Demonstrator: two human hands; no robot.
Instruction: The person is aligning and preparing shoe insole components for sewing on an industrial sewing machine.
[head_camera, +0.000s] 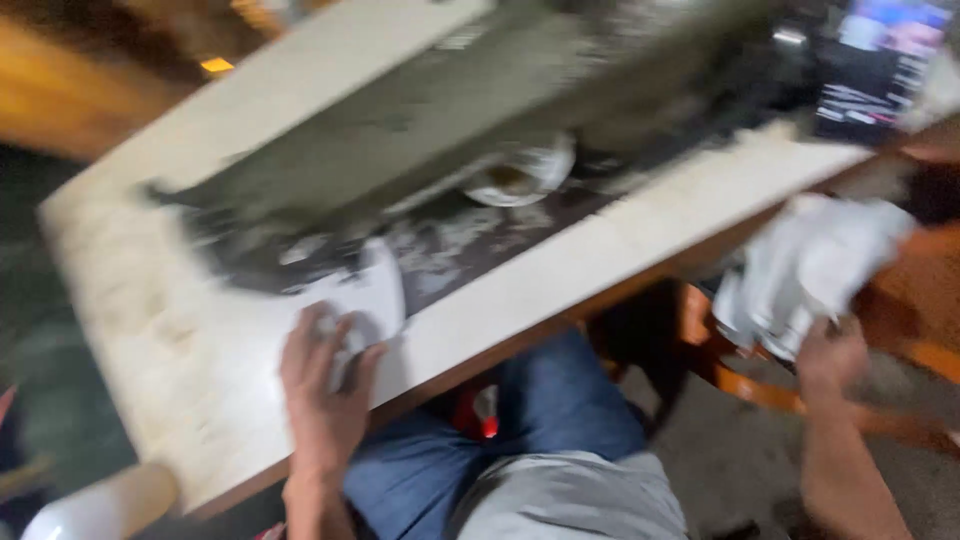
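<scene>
White bowl, brownish contents

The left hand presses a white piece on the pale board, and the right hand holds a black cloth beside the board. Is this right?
Not quite. In the head view, the cloth in the right hand is white, not black. The left hand does press a white piece on the pale board.

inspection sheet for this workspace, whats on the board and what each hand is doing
surface: pale board, tilted in view, smeared with grey paste
job's things: flat white tool under the left hand; crumpled white cloth at the right hand
clutter: small white bowl on the board
grippers: left hand pressed on the tool; right hand grips the cloth off the board's edge
cables: nothing seen
surroundings: lit screen top right, orange chair frame, blue-trousered legs; picture blurred
</scene>
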